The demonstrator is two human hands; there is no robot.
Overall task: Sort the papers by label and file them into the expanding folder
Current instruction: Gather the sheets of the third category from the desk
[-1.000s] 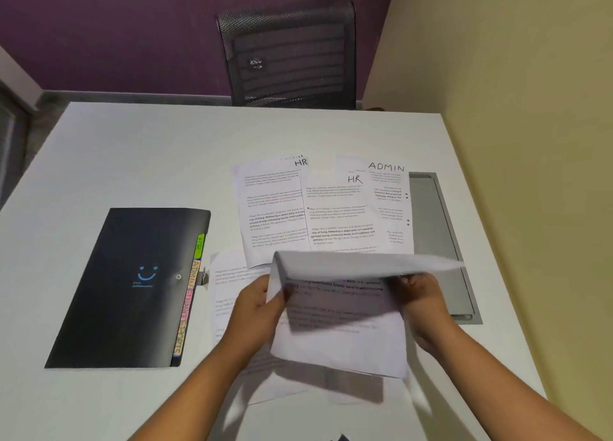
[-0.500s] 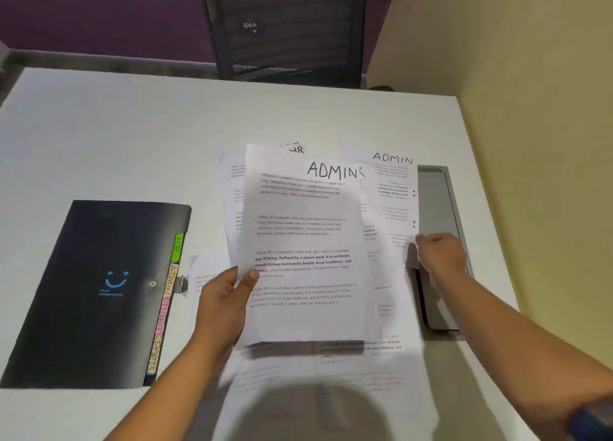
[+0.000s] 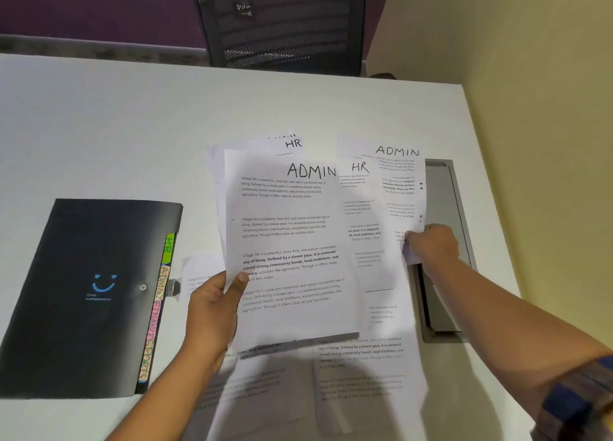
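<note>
Your left hand [image 3: 212,311] grips a white printed sheet headed ADMIN [image 3: 288,241] above the loose papers [image 3: 361,367]; your right hand [image 3: 431,245] pinches another ADMIN sheet [image 3: 398,175] on the white table [image 3: 132,125]. The black expanding folder [image 3: 86,294] lies closed at left.

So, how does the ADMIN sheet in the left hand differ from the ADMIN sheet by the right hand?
The left hand holds the near ADMIN sheet raised; the right hand grips the far ADMIN sheet, lying on the table. The near sheet's print reads upright; the far sheet's is upside down. Both bear a handwritten ADMIN label.
</note>
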